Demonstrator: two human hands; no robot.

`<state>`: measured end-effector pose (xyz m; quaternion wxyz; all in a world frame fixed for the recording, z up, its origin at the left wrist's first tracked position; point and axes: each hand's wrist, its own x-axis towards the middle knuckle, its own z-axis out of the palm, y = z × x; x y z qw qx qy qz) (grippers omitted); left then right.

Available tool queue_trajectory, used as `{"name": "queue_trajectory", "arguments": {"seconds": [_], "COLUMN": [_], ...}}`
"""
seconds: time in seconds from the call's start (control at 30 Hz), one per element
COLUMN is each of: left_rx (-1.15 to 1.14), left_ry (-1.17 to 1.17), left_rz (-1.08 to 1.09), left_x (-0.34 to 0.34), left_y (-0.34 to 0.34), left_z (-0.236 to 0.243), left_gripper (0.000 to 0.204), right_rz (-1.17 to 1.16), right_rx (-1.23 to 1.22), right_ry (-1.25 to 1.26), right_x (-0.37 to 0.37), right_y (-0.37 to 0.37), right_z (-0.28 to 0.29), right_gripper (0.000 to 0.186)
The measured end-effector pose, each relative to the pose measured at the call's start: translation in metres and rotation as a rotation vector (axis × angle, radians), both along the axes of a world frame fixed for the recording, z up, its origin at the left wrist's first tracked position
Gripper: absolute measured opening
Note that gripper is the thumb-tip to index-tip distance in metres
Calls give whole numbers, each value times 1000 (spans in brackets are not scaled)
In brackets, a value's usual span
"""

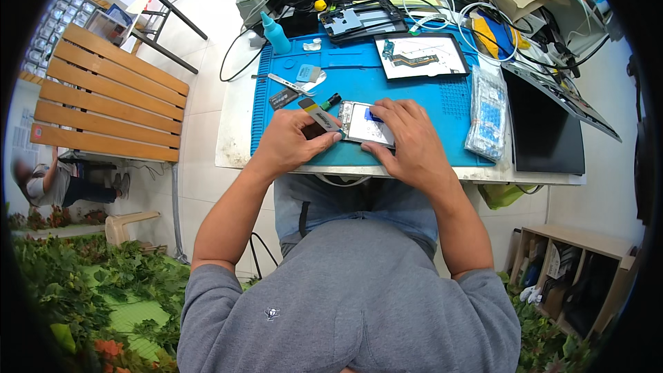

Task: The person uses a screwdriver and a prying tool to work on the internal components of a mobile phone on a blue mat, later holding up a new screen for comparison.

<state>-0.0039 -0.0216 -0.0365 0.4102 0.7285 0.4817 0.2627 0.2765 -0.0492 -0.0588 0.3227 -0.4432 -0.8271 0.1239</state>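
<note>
An opened phone point(358, 128) lies on the blue work mat point(331, 159) near its front edge, its pale inner side facing up. My right hand point(411, 137) grips the phone's right end, fingers over the top and thumb along the near edge; a small blue piece point(373, 116) shows beside the fingertips. At the phone's left end, my left hand point(293, 139) is closed on a flat grey strip with a yellow end point(320, 117), tilted up from the phone. Just beyond it lies a green-and-black cylinder point(331, 101). What the left fingertips touch underneath is hidden.
Left on the mat are a silver tool point(286, 84), a dark flat pack point(282, 99) and a light-blue bottle point(277, 34). A dark-edged tray point(423, 56) holds circuit parts behind. Plastic-wrapped pieces point(487, 114) and a black screen point(545, 135) stand right; cables crowd the back.
</note>
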Motion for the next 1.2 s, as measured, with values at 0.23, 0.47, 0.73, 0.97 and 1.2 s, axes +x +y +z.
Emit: {"name": "queue_trajectory", "arguments": {"seconds": [0.23,0.47,0.73,0.97,1.2], "left_rx": [-34,2,-61,-41,278], "left_ry": [-62,-41,-89,18,84], "left_rz": [12,-31,-24,-56,-180], "left_x": [-2,-3,-5,-4,3], "left_y": [-1,3,7,13,10], "left_z": [-6,-7,-10,-2,4], "left_gripper": [21,22,22,21,14], "right_rz": [-4,-7,-7,-1,-4], "right_rx": [-6,-11,-13,-6,-6], "right_ry": [19,31,38,45,52], "right_x": [0,1,1,1,1], "right_y": [-1,-2,-2,-2,-1], "right_z": [-4,-5,-6,-7,-8], "right_gripper": [58,58,58,58,58]}}
